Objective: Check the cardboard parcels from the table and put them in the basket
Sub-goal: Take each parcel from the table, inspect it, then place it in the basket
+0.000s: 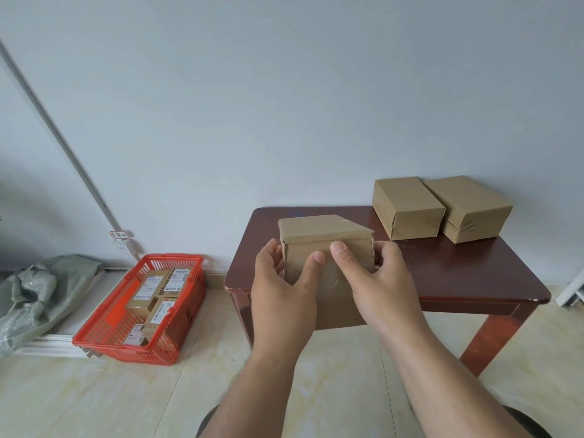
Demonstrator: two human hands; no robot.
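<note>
A brown cardboard parcel (319, 230) is held up in front of me, over the left part of the dark red table (458, 273). My left hand (281, 289) grips its left side with the thumb on the near face. My right hand (376, 286) grips its right side, thumb also on the near face. Two more cardboard parcels (407, 210) (471, 207) lie side by side at the table's back right. The red plastic basket (107, 330) stands on the floor to the left and holds several labelled parcels (151, 289).
A grey-green sack (38, 289) lies on the floor left of the basket, against the wall. A white conduit (63, 143) runs down the wall to a socket. A white frame (572, 289) shows at the right edge. Pale floor tiles spread between basket and table.
</note>
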